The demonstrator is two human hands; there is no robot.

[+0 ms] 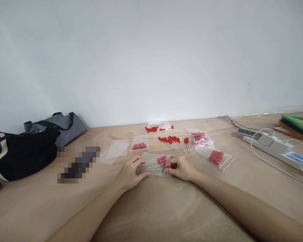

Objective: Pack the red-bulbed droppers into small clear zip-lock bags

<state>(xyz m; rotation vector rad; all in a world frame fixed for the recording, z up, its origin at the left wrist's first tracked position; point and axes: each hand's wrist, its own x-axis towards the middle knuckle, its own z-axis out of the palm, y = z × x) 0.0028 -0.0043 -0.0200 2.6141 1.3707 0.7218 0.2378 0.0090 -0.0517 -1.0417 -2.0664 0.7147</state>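
A clear zip bag (151, 170) lies flat in front of me, with several glass droppers (161, 159) inside, their red rubber bulbs toward the bag's mouth on the right. My left hand (130, 173) holds the bag's closed left end, thumb below and fingers above. At the mouth, my right hand (181, 168) pinches a dropper by its red bulb; its fingers partly hide the bulb and the bag's edge. Behind the bag, loose droppers (173, 144) lie fanned out on the table.
Filled bags of droppers (215, 156) lie to the right, and another filled bag (139, 144) to the left beside flat clear bags (116, 149). Loose red bulbs (151, 129) lie near the wall. A power strip (280, 149) with cables, a black bag (27, 154) and a striped bag (68, 126) flank the area.
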